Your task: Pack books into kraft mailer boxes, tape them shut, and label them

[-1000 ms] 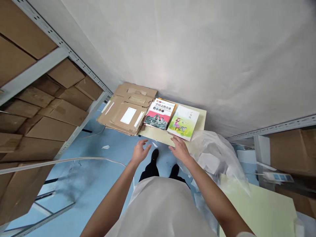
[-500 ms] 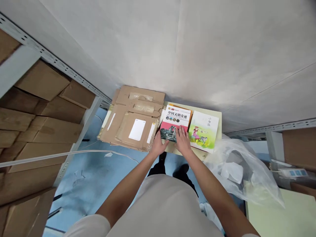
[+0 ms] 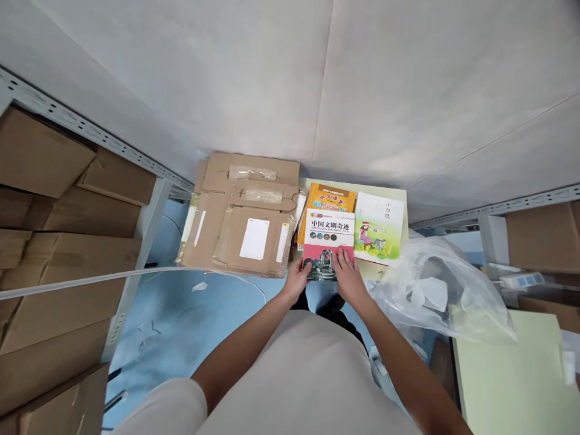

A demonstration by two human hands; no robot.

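Note:
A book with a white, pink and dark cover (image 3: 329,232) lies partly over an orange book (image 3: 333,194), its near end jutting past the front edge of the small table (image 3: 376,190). My left hand (image 3: 296,282) grips its lower left corner, thumb on top, with the other fingers mostly hidden. On the cover's lower right lies my right hand (image 3: 351,278), fingers stretched out flat. Just right of it is a book with a green illustrated cover (image 3: 377,232), touched by neither hand.
Flattened cardboard boxes (image 3: 217,235) are piled to the left of the books. A clear plastic bag (image 3: 457,296) bulges at the table's right side. Shelves of cardboard boxes (image 3: 90,260) stand at left, and a pale wall (image 3: 317,90) rises behind. A pale tabletop (image 3: 507,374) is at lower right.
Both hands have drawn the white and pink book toward my body, so more of the orange book beneath shows. The view has shifted slightly.

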